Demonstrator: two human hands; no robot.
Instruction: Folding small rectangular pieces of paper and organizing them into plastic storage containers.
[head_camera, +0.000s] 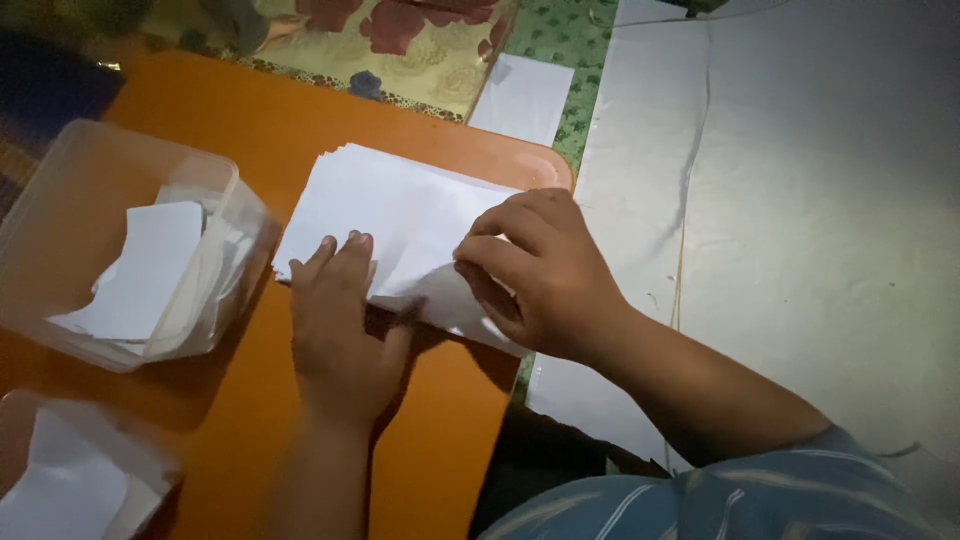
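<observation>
Left hand (340, 320) flat, open, pressing white paper stack (390, 215); right hand (540, 275) curled, pinching its edge (orange tabletop (300, 120)). Clear plastic tub (60, 210) adjacent.

I have one view only, from the camera on my head. It looks steeply down and a little forward, close over my hands (440, 300), so my forearms and striped sleeve (740, 500) come in from the bottom edge. The orange tray (290, 120) fills the left half, running off the left and bottom edges; the pale sheet (820, 200) fills the right.
</observation>
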